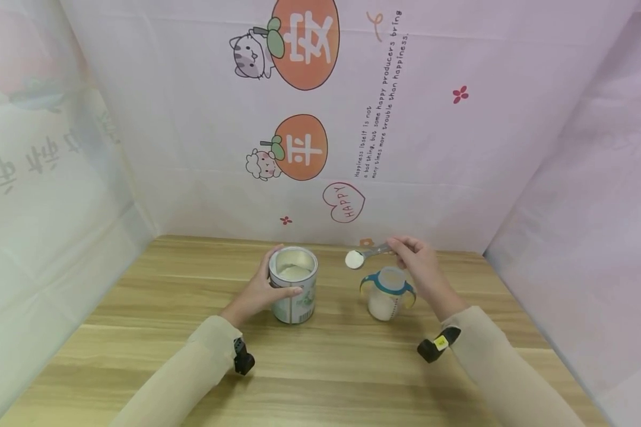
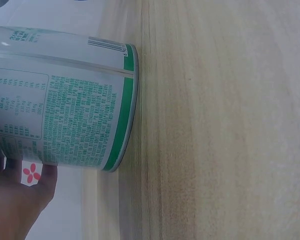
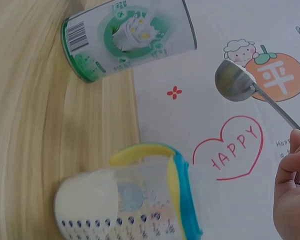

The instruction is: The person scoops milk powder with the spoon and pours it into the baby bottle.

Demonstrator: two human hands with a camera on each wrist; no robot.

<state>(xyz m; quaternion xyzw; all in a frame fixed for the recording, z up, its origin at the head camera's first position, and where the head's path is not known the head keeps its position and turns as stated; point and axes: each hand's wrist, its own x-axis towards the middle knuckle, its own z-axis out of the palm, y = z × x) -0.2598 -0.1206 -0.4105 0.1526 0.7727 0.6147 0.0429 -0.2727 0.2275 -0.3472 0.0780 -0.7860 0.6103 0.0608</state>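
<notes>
A white and green milk powder can (image 1: 294, 299), lidless with pale powder inside, stands upright on the table. My left hand (image 1: 262, 292) grips its side, thumb across the front near the rim. My right hand (image 1: 418, 265) pinches the handle of a metal measuring spoon (image 3: 235, 82), held in the air with a heap of white powder in its bowl. Below that hand stands a clear baby bottle (image 1: 383, 303) with a blue collar and yellow-blue side handles. White contents fill the lower part of the bottle (image 3: 110, 200), and printed marks run along its side.
The wood-grain table (image 1: 320, 379) meets a printed white cloth wall (image 1: 432, 196) right behind the can and bottle. More cloth hangs at the left and right sides. A small black camera sits on each wrist (image 1: 431, 349).
</notes>
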